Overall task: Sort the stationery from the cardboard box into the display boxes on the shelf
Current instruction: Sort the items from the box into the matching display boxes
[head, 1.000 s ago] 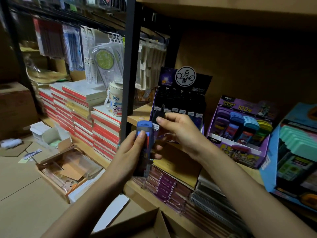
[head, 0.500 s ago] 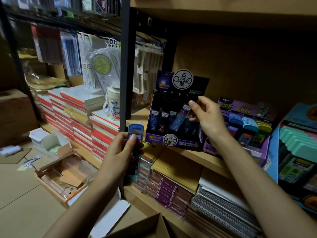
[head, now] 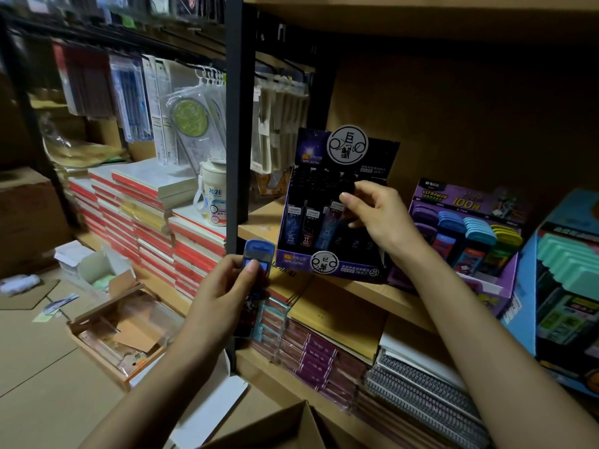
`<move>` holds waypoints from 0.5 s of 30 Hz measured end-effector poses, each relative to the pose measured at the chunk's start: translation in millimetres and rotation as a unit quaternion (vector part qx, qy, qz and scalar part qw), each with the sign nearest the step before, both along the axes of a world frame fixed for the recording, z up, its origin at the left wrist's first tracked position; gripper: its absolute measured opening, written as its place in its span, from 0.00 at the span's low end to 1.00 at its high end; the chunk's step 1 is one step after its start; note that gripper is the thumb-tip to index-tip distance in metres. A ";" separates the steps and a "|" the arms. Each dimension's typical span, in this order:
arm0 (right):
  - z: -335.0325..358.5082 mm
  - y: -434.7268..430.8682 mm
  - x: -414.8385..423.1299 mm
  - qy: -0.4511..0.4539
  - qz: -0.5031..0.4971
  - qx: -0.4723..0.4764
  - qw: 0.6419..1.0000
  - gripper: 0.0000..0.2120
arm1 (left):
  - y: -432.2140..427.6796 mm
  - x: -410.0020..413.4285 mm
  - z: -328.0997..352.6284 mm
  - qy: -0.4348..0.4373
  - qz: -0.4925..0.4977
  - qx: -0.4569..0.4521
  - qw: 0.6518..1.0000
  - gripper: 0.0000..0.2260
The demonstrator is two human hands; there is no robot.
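My left hand (head: 220, 299) grips a small stack of lead refill cases (head: 256, 254) with a blue cap, held upright in front of the black shelf post. My right hand (head: 379, 222) reaches into the dark display box (head: 324, 265) on the middle shelf. Its thumb and fingers pinch the top of a purple-blue refill case (head: 329, 226), which leans slanted among the dark cases standing in the box. To the right stand a purple display box (head: 466, 202) of coloured cases and a blue display box (head: 525, 286). A corner of the cardboard box (head: 285, 429) shows at the bottom edge.
The black shelf post (head: 235, 124) stands just left of the dark box. Red-edged notebook stacks (head: 152, 222) and a white mug (head: 212, 196) fill the left shelf. Spiral notebooks (head: 421, 393) and purple packs (head: 314, 354) lie on the lower shelf. An open tray (head: 123, 335) sits on the floor.
My right hand took a case from beside my left hand, carried it up and right to the dark display box and lowered it in. My left hand sank slightly with its stack.
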State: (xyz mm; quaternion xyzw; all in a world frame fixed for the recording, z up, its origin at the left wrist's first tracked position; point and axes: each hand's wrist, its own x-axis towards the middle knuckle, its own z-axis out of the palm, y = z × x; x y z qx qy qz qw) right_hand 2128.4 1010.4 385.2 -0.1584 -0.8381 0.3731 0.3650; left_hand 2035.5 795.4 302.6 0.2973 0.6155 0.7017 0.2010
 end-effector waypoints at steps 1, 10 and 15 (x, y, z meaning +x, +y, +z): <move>0.8 1.5 0.4 -0.010 0.001 0.004 1.000 0.08 | -0.4 -0.3 0.2 0.000 0.000 -0.002 1.000 0.10; -12.1 -6.7 -9.3 -0.065 -0.094 0.044 0.992 0.12 | -0.9 1.1 1.2 0.013 -0.004 -0.012 1.000 0.09; -12.7 -18.8 -0.5 -0.225 -0.170 0.169 0.944 0.19 | 0.9 6.5 5.1 0.014 -0.003 -0.017 1.000 0.11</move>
